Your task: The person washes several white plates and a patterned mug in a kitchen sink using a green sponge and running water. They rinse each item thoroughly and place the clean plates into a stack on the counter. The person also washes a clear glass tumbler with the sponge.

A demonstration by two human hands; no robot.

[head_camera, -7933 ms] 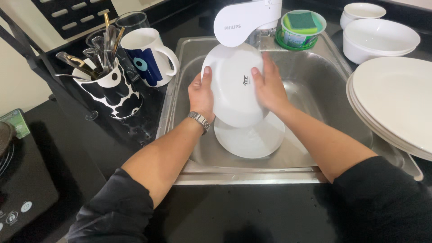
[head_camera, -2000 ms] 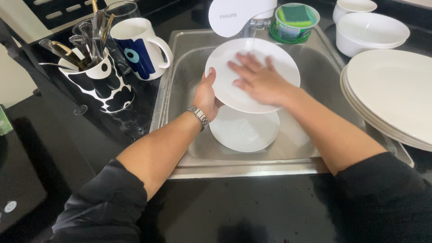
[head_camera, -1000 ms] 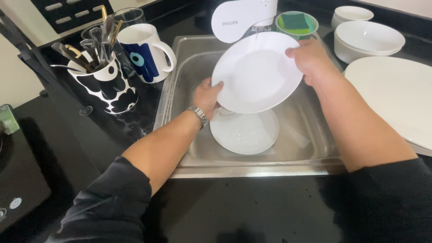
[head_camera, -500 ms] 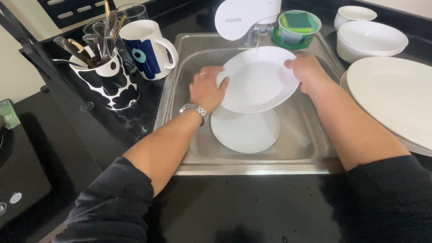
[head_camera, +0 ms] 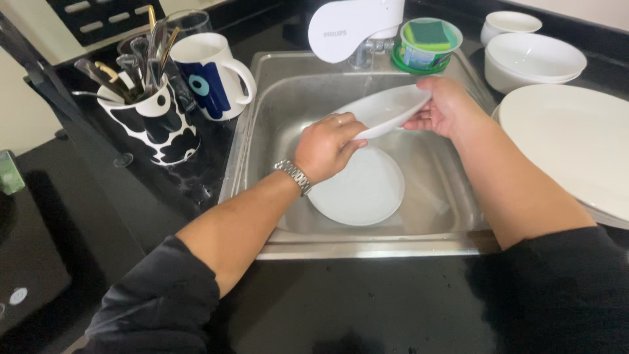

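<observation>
Head view, steel sink: one white plate, held nearly flat under the tap; left hand clamped on its near-left rim, right hand closed on its right rim. Second white plate lies on the sink floor below.

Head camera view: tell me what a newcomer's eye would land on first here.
First, the white plate held nearly flat over the steel sink, the left hand on its near edge and the right hand on its far edge, under the white tap head. A second white plate lies on the sink bottom below. To the left stands a black-and-white cutlery holder; to the right, stacked white plates.
</observation>
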